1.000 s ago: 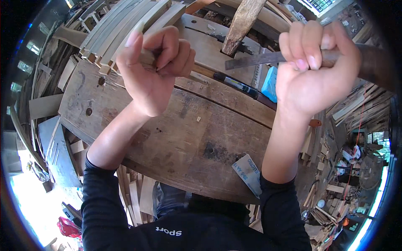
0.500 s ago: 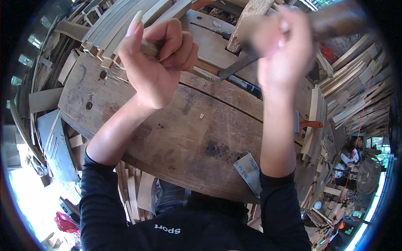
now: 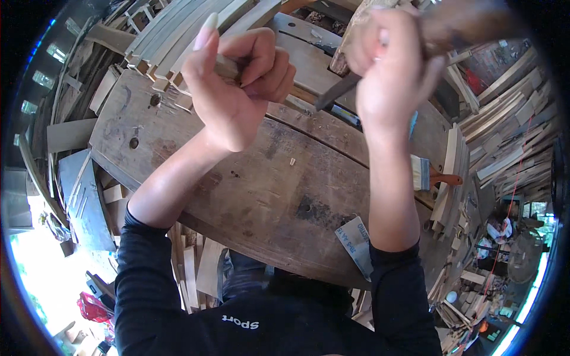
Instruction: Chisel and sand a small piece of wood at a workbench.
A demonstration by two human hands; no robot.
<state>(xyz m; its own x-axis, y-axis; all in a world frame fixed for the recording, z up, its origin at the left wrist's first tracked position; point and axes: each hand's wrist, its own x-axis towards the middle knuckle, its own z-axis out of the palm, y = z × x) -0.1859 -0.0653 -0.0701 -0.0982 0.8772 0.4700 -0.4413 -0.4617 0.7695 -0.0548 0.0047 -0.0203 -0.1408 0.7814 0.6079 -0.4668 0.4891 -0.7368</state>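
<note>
My left hand [image 3: 234, 95] is raised over the wooden workbench [image 3: 255, 202], fingers curled around a small pale wooden piece [image 3: 230, 66], mostly hidden in its grip. To the right, my right hand [image 3: 392, 83], blurred, is closed on a dark, flat bar-like tool [image 3: 335, 90]. Its narrow end points down-left between the hands; a broad brown part, smeared by motion, rises beyond the fingers at upper right. Beside my right forearm lie a paintbrush [image 3: 439, 178] with an orange handle and a flat pale card [image 3: 353, 243]. A small wood chip [image 3: 293, 161] rests on the bench.
Stacked wooden strips [image 3: 169, 32] cover the back left of the bench, near an upright rough post [image 3: 350, 41]. Lumber piles [image 3: 499, 107] line the right side. A grey panel [image 3: 86, 202] leans at the left, and a red bag [image 3: 92, 308] lies at the lower left.
My right hand has moved up and left and turned, tilting the tool more steeply. My left hand has shifted slightly up and right. The paintbrush has come into fuller view.
</note>
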